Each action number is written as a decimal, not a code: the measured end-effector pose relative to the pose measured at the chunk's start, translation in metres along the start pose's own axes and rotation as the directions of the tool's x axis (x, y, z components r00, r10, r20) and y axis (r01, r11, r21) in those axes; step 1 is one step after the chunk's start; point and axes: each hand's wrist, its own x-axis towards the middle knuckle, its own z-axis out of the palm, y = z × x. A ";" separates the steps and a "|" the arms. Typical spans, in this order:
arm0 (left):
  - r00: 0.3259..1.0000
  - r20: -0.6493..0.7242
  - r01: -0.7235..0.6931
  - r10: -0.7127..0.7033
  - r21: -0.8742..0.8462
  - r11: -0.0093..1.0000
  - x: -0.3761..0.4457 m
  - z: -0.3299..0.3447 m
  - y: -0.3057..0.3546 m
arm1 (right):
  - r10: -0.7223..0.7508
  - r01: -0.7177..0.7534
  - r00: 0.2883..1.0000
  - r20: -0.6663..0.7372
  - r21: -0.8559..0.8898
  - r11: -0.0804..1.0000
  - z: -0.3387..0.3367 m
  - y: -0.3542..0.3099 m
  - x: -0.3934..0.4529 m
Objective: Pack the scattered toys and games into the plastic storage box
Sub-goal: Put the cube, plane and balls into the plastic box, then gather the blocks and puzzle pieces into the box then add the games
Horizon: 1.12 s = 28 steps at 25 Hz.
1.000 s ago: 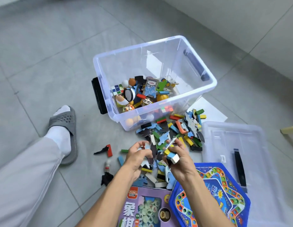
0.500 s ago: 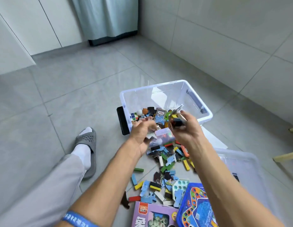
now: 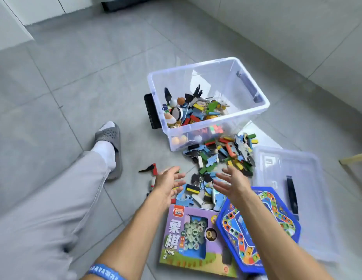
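Plastic storage box (image 3: 255,116) sits on the floor, partly filled; your left hand (image 3: 170,183) and right hand (image 3: 231,183) hover empty, fingers spread, over the loose pieces (image 3: 214,168) just beside the box; next, I'd judge, scoop another handful and tip it in.
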 end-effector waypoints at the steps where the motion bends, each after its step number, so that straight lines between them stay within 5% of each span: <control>1: 0.998 -0.060 0.011 -0.003 0.131 0.991 0.005 -0.009 -0.029 | -0.011 0.000 0.999 -0.048 -0.211 0.978 -0.017 0.036 0.005; 2: 0.996 -0.091 0.012 0.018 0.314 0.949 0.010 -0.019 -0.055 | -0.092 0.054 0.994 -0.056 -0.478 0.877 -0.031 0.068 0.008; 4: 0.995 -0.059 -0.013 0.074 0.692 0.722 0.020 -0.037 -0.093 | -0.256 0.240 0.956 0.144 -0.885 0.399 -0.048 0.116 0.008; 6: 0.997 0.021 -0.058 0.080 0.864 0.500 0.025 -0.045 -0.116 | -0.223 0.388 0.897 0.382 -0.922 -0.017 -0.061 0.146 0.010; 7: 0.997 0.024 -0.057 0.075 0.885 0.462 0.027 -0.046 -0.125 | -0.235 0.414 0.876 0.420 -0.907 -0.078 -0.067 0.152 0.011; 9: 0.985 -0.029 -0.042 0.172 0.919 0.391 0.031 -0.045 -0.137 | -0.403 0.435 0.831 0.383 -0.900 0.042 -0.076 0.150 0.015; 12: 0.914 0.019 -0.140 0.406 0.953 0.270 0.038 -0.022 -0.142 | -0.621 0.309 0.784 -0.005 -0.864 0.398 -0.096 0.119 0.023; 15: 0.946 0.213 -0.293 0.244 0.884 0.364 0.040 0.031 -0.145 | -0.531 0.061 0.735 -0.423 -0.738 0.672 -0.145 0.087 0.025; 18: 0.961 0.271 -0.260 0.050 0.830 0.493 0.033 0.080 -0.160 | -0.165 -0.275 0.638 -0.753 -0.423 0.863 -0.205 0.095 0.028; 21: 0.983 0.178 -0.170 0.043 0.796 0.581 0.035 0.098 -0.166 | 0.229 -0.287 0.708 -0.668 0.024 0.958 -0.228 0.129 0.033; 24: 0.995 0.099 -0.068 -0.009 0.742 0.667 0.040 0.104 -0.159 | 0.258 -0.234 0.754 -0.604 0.120 0.965 -0.228 0.131 0.024; 28: 0.980 0.197 -0.096 -0.030 0.599 0.795 0.040 0.131 -0.140 | 0.112 0.062 0.702 -0.703 0.218 0.974 -0.242 0.104 0.026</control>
